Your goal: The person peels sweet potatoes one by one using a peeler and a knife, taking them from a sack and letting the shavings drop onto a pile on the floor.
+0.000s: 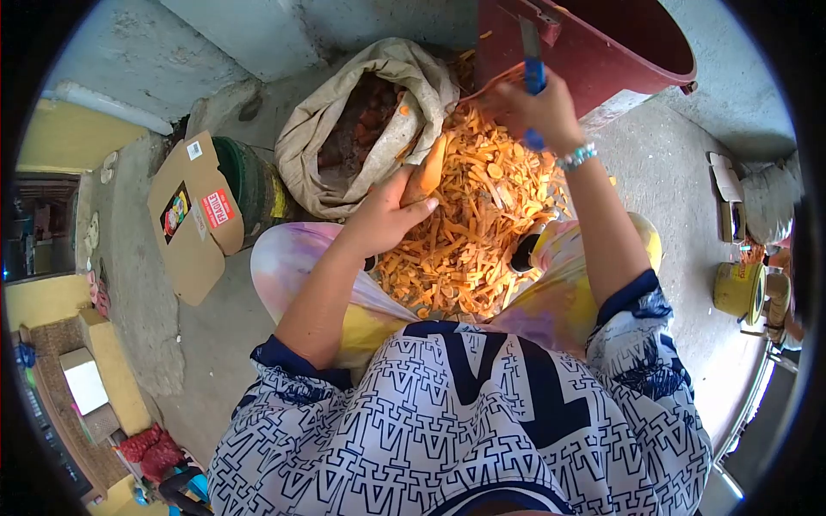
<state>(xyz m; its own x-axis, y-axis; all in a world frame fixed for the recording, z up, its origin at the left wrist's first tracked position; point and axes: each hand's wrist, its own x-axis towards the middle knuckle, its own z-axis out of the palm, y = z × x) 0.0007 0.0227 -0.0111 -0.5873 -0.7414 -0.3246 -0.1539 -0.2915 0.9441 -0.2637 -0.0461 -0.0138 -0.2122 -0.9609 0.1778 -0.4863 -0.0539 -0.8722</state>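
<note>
One view only, from a camera on the person's head, looking steeply down and slightly forward with a wide fisheye that bends the edges into a dark ring. It sits close over the patterned shirt [465, 413] at the near edge. The lap fills the middle, concrete floor [671, 163] runs far and right, a wall [258, 26] closes the far left.

home yard | concrete floor [671, 172] | sack [344, 112] | peelings heap [469, 232]
</note>
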